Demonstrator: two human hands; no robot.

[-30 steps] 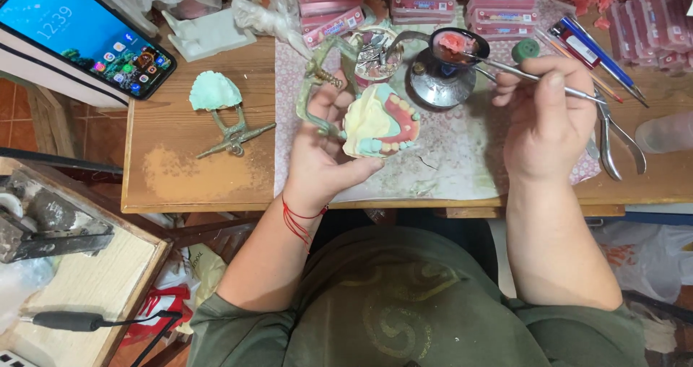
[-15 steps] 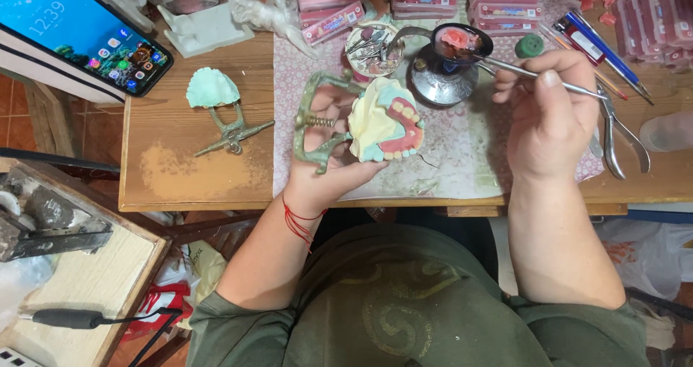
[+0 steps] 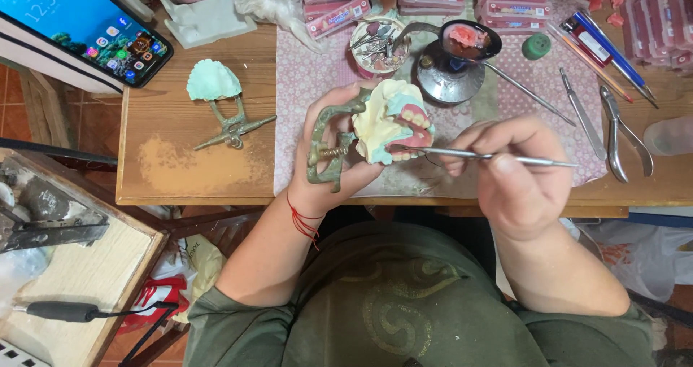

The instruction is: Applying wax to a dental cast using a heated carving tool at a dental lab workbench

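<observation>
the left hand (image 3: 328, 168) is clamped on a dental model (image 3: 390, 125), held just above the near edge of the pink patterned mat (image 3: 462, 150): a pale yellow plaster cast with pink wax gums and small teeth, mounted in a tarnished metal hinge frame (image 3: 328, 147). the right hand (image 3: 512, 168), right of the model, pinches a thin steel wax tool (image 3: 491, 156), its tip touching the pink wax. too much pressure could gouge the soft wax or shift a tooth; a loose grip could let the heavy cast tip. at the mat's far edge stands a small burner with a wax-filled spoon (image 3: 462, 46).
</observation>
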